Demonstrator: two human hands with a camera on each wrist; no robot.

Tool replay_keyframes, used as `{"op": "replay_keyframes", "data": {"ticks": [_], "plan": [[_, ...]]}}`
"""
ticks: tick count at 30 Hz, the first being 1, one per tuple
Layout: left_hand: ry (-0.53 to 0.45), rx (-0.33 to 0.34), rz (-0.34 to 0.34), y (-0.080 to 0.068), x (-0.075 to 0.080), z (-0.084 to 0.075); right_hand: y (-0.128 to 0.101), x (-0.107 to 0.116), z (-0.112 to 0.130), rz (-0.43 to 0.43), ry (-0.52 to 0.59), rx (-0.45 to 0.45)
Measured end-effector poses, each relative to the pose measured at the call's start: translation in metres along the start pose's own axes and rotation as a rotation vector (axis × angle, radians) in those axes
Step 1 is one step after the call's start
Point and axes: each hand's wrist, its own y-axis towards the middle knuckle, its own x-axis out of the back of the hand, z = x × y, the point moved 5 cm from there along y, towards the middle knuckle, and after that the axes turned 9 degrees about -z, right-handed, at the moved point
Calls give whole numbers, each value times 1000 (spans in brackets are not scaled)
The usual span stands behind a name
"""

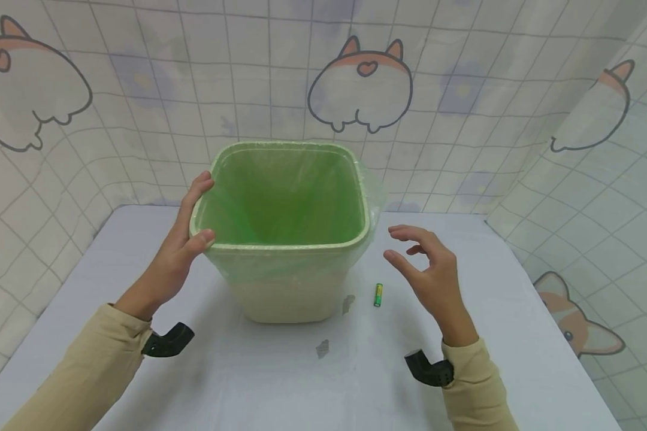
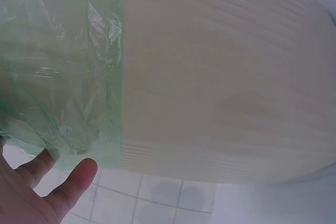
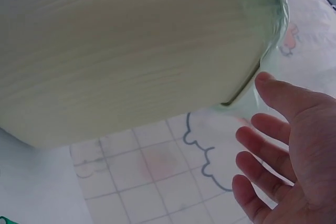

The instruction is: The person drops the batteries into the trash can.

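Observation:
A pale trash bin stands on the white table, lined with a thin green plastic bag folded over its rim. My left hand holds the bin's left side, with thumb and fingertips at the rim over the bag. In the left wrist view, the bag's edge hangs partway down the bin wall. To the right of the bin, my right hand is apart from it, fingers loosely bent and nothing held. In the right wrist view, its fingers spread beside the bag.
A small green battery lies on the table between the bin and my right hand. Two grey patches mark the tabletop. A tile-patterned curtain with cartoon animals surrounds the table at the back and sides.

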Motion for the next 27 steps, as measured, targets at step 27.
{"op": "replay_keyframes", "data": {"ticks": [27], "plan": [[-9,7,4,0,0,1,-23,-5,-27,41,-60,-100]]}}
